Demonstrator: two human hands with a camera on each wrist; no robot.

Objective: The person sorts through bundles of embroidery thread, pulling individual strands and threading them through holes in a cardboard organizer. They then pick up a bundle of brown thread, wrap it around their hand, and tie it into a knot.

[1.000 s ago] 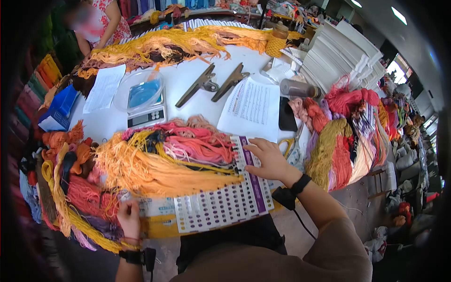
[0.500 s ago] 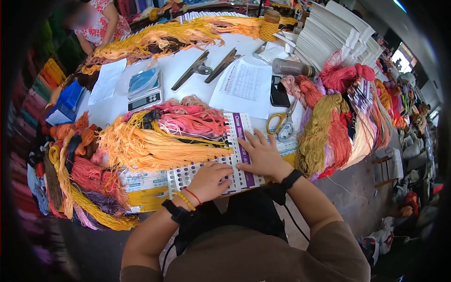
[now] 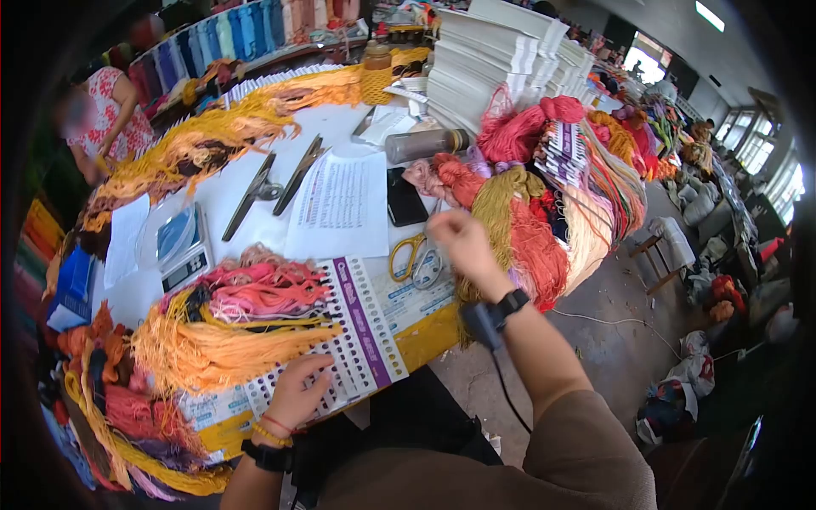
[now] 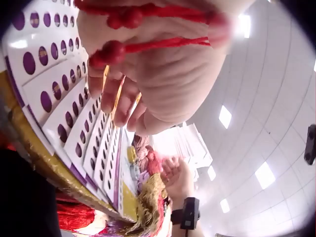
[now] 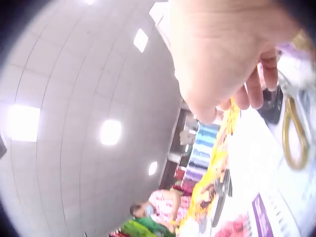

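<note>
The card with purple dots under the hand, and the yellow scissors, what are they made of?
The card with purple dots looks like stiff white cardboard, matte: it lies flat and thin under the left hand. The yellow scissors probably have plastic handles, smooth plain yellow loops; their blades look greyish, likely metal, but are too blurred to be sure.

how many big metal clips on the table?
2: both lie side by side on the white table, left of the printed sheet: left clip, right clip. Yarn piles could hide more.
</note>
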